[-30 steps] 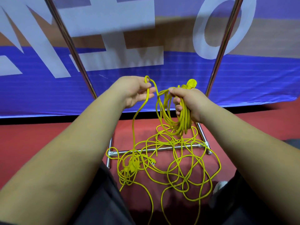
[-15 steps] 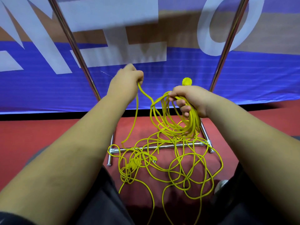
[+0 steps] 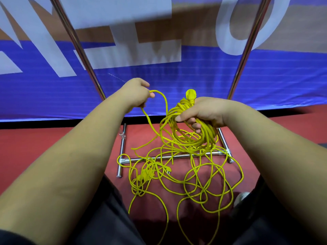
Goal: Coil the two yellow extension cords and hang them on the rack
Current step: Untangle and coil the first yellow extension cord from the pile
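My right hand (image 3: 203,113) grips a bundle of yellow cord loops (image 3: 187,137) that hangs below it, with a yellow plug (image 3: 191,95) sticking up above the fist. My left hand (image 3: 136,93) holds a single strand of the same yellow cord (image 3: 163,101), which arcs over to the bundle and also trails down. A loose tangle of yellow cord (image 3: 194,177) lies on the red floor, draped over the rack's base bar (image 3: 168,157). A second plug (image 3: 144,175) sits in the tangle at the left.
The chrome rack has two slanted uprights, one at the left (image 3: 77,48) and one at the right (image 3: 247,48), and feet on the red floor (image 3: 53,144). A blue and white banner (image 3: 194,76) hangs behind it. My dark trouser legs (image 3: 106,218) frame the tangle.
My left hand has drawn a strand up and away to the left, then lowered a little. The right hand's bundle has shifted slightly right and the loop between both hands has widened.
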Demonstrator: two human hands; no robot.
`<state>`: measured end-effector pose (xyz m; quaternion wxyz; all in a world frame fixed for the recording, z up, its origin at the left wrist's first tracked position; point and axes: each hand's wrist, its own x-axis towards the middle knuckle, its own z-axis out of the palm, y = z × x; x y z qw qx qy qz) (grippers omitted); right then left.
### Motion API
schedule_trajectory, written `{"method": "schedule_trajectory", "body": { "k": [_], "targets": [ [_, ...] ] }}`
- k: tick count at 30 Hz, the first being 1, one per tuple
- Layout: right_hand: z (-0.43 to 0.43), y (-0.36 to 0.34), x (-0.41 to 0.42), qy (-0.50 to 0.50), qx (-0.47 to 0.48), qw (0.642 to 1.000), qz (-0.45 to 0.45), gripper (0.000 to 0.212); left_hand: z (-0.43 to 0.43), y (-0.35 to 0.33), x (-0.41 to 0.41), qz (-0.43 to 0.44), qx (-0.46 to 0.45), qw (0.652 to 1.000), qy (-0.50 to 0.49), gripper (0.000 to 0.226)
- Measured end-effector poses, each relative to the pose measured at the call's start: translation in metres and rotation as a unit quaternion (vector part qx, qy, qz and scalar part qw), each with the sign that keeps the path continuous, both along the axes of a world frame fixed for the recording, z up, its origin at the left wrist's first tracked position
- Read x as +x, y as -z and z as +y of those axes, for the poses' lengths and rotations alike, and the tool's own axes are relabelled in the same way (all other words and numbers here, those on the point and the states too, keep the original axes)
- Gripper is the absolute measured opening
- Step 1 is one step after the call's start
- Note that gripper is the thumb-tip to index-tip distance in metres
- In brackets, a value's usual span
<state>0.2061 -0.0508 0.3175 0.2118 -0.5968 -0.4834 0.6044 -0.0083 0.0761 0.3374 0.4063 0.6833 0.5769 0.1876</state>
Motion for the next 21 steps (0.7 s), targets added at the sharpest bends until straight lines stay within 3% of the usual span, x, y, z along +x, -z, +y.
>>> {"method": "schedule_trajectory", "body": {
  "k": [2, 5, 8, 12, 17, 21],
  "targets": [
    [0.005, 0.007, 0.002, 0.034, -0.011, 0.999, -0.029, 0.050, -0.004, -0.005, 0.000, 0.108, 0.008, 0.994, 0.009, 0.015],
    [0.009, 0.015, 0.003, 0.065, -0.044, 0.996, -0.044, 0.041, -0.014, -0.011, -0.002, 0.214, -0.003, 0.975, 0.051, 0.022],
    [0.008, 0.017, 0.004, 0.095, -0.068, 0.990, -0.076, 0.043, -0.018, -0.006, -0.003, 0.226, -0.005, 0.970, 0.089, 0.022],
    [0.011, 0.024, 0.005, 0.178, -0.101, 0.977, -0.055, 0.038, -0.016, -0.008, -0.007, 0.243, 0.040, 0.963, 0.106, 0.019],
    [0.014, 0.029, 0.006, 0.208, -0.090, 0.974, -0.016, 0.032, -0.019, -0.008, -0.010, 0.147, 0.004, 0.975, 0.169, 0.031],
    [0.015, 0.027, -0.005, 0.186, -0.053, 0.979, 0.066, 0.007, -0.028, -0.004, 0.006, 0.007, -0.021, 0.991, 0.135, 0.030]
  ]
}}
